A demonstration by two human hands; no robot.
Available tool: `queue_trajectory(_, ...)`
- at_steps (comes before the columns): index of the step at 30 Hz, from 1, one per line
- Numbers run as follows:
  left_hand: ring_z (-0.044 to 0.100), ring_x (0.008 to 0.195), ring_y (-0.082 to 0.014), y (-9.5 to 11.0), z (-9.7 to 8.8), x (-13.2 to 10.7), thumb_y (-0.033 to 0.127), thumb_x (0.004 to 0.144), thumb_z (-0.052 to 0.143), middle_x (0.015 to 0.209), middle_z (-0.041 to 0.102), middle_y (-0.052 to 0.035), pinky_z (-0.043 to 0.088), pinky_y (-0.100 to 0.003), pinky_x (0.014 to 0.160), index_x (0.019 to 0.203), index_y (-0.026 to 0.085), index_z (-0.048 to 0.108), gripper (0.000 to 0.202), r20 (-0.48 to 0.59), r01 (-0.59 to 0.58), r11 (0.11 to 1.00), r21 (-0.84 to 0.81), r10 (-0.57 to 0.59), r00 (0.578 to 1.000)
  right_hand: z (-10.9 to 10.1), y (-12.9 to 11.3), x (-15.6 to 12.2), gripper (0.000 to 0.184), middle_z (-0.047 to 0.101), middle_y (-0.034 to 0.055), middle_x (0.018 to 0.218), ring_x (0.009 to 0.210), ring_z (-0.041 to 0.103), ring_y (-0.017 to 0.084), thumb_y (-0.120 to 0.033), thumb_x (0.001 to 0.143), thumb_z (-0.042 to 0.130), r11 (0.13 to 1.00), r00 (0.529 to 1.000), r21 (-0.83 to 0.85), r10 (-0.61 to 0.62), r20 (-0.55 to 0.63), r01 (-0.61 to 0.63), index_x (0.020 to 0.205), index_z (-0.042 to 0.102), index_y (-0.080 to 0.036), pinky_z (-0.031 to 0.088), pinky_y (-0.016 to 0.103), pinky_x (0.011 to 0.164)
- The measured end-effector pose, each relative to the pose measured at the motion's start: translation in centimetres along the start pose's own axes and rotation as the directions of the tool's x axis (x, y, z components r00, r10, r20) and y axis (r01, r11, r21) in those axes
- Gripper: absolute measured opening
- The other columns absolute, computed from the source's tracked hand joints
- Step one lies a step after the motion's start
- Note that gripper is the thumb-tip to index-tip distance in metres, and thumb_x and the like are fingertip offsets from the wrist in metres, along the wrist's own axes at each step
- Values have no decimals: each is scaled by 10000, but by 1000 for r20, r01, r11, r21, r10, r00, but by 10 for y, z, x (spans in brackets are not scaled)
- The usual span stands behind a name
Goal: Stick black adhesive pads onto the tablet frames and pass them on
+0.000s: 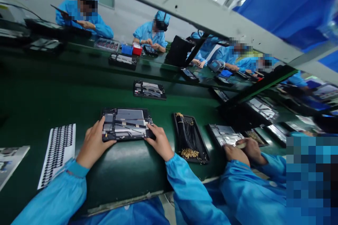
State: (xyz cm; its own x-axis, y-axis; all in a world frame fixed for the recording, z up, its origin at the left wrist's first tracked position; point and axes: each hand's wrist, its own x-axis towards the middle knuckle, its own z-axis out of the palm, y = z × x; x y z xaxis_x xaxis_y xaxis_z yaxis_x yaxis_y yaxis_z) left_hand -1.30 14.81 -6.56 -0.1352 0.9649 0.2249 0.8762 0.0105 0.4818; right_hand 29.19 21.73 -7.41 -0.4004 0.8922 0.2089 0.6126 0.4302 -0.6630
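Note:
An opened tablet [129,114] with its silver batteries and ribbon cables showing is between my hands, over the green bench. My left hand [93,142] grips its left end, thumb along the front edge. On the right end, my right hand [160,140] has its thumb and fingers closed round the corner. Whether the tablet rests on the bench or is slightly raised, I cannot tell. To the right lies a black tray [202,140] of thin black cables with gold-coloured ends. A white sheet with rows of black strips [59,147] lies left of my left hand.
Another opened tablet [149,89] sits farther back on the green bench [79,102]. At right, a co-worker's hands [241,151] work on a tablet [224,133]. Several people in blue sit across the bench. A grey beam [185,5] crosses overhead. A printed sheet [12,161] lies far left.

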Motion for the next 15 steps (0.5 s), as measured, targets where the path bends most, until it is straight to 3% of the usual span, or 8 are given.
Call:
queue_trajectory(2,429,1424,-392,-6,2,23,473,829,649,1546,430,-226,384,-557,1134,1572,145,211,923,17,29,999,-29,-29,999,-5,-1,35,650,598,153,1422,1267,585,314,-157,728,841,999,999,24,36,32,-37,1342,639,-218,446,525,1101)
queue_trajectory(4,394,1449,-393,-10,6,30,504,844,622,1561,400,-240,372,-558,1149,1570,128,217,913,9,38,997,-60,-38,999,-16,1,71,635,659,107,1348,1220,627,279,-236,706,878,998,998,38,44,40,-46,1303,664,-237,487,454,1072)
queue_trajectory(7,343,1475,-407,-10,15,19,607,865,581,1601,332,-233,364,-584,1153,1583,163,200,925,-96,20,997,-78,-27,995,-43,16,131,480,686,80,1290,1160,658,210,-368,875,746,988,988,42,153,-29,-151,1321,634,-230,520,353,1023)
queue_trajectory(9,361,1463,-401,-5,17,10,620,899,537,1609,328,-205,374,-594,1143,1581,208,219,857,-184,7,996,-86,-22,983,-61,31,173,383,672,101,1277,1130,659,207,-377,971,634,959,952,27,285,-109,-284,1304,622,-190,528,376,1006)
queue_trajectory(11,401,1438,-377,1,16,5,588,937,505,1596,361,-167,384,-589,1140,1562,250,273,747,-243,-19,996,-92,-4,970,-74,47,208,342,655,105,1258,1108,655,229,-365,980,634,909,898,12,413,-152,-416,1259,622,-168,546,433,973)
queue_trajectory(15,466,1387,-332,8,6,6,505,970,504,1542,445,-108,428,-553,1117,1511,311,363,592,-283,-90,994,-70,67,957,-73,70,252,370,606,99,1291,1096,646,219,-391,997,604,811,806,-12,580,-118,-585,1274,596,-146,556,437,946)
